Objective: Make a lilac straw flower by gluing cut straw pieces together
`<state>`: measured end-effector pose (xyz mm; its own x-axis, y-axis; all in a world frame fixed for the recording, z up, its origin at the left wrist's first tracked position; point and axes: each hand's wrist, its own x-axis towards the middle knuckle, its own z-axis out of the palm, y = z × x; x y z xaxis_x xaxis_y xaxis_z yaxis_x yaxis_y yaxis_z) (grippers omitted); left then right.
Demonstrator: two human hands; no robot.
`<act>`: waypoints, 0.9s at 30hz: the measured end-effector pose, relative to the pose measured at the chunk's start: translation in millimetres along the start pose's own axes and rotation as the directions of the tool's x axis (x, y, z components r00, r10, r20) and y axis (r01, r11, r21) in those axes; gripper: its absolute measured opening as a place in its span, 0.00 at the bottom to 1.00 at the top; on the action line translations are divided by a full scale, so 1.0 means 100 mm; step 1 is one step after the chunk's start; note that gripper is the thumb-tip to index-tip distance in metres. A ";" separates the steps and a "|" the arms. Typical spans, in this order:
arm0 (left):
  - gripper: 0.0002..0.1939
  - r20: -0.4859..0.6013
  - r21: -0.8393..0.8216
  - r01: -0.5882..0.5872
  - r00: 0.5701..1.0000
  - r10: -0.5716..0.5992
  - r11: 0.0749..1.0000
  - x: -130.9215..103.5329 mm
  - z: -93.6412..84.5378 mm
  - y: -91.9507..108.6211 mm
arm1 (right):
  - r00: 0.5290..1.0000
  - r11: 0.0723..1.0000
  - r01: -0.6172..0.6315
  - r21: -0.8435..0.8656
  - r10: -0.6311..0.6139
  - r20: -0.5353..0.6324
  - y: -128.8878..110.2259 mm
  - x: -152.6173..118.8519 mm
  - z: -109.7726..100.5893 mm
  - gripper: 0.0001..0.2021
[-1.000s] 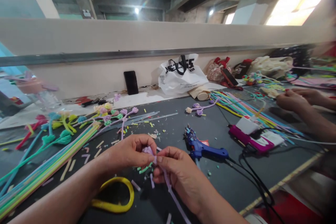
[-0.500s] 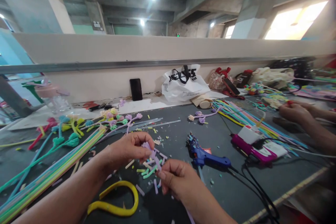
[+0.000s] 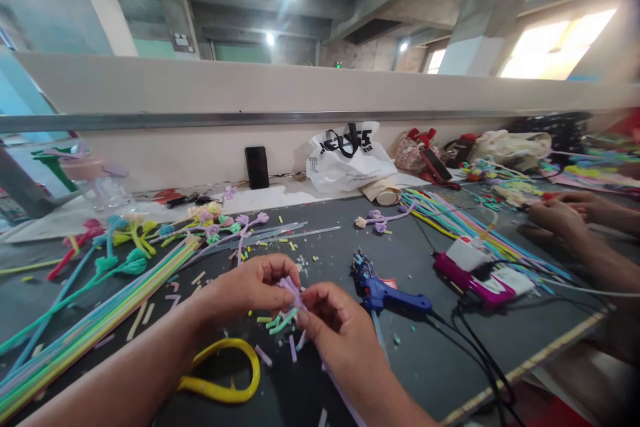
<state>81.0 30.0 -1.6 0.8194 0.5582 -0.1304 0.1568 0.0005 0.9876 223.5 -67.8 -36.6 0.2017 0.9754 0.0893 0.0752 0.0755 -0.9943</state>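
Between my two hands is a purple fuzzy pipe cleaner piece (image 3: 291,285), partly hidden by the fingers. My left hand (image 3: 263,283) pinches its bunched upper end. The fingertips of my right hand (image 3: 333,320) are closed on its lower side, close to the left fingers. A long purple stem (image 3: 345,401) runs down from under my right hand. Beneath the hands lie short cut bits of pipe cleaner (image 3: 283,323) in green and purple. Yellow-handled scissors (image 3: 225,370) rest by my left forearm, their blades out of sight.
A blue glue gun (image 3: 393,297) lies right of my hands, its cable trailing to a magenta power strip (image 3: 475,280). Bundled pipe cleaners (image 3: 110,317) stretch along the left, near finished fuzzy flowers (image 3: 133,233). A co-worker's hands (image 3: 570,213) are at far right. A phone (image 3: 257,167) leans at the back.
My right hand has moved up and closer to my left, so the purple piece shows less between them. The view has shifted slightly.
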 end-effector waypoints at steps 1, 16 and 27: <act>0.09 0.004 -0.004 0.003 1.000 -0.003 1.000 0.01 0.00 -0.02 | 1.000 1.000 0.003 -0.006 -0.003 -0.005 -0.01 0.00 0.01 0.08; 0.07 0.041 -0.162 0.014 0.999 -0.007 0.987 0.06 0.01 -0.18 | 0.996 0.994 0.020 -0.104 -0.028 -0.084 0.09 0.03 0.08 0.04; 0.15 0.157 -0.130 0.037 0.987 -0.017 0.991 0.03 -0.04 -0.13 | 0.979 0.944 -0.200 0.264 0.205 0.006 0.10 0.11 0.02 0.06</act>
<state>79.2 35.2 -14.9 0.8930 0.4210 -0.1589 0.1145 0.1290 0.9850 225.0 -55.6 -45.3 0.2070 0.9713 -0.1173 -0.2270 -0.0689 -0.9715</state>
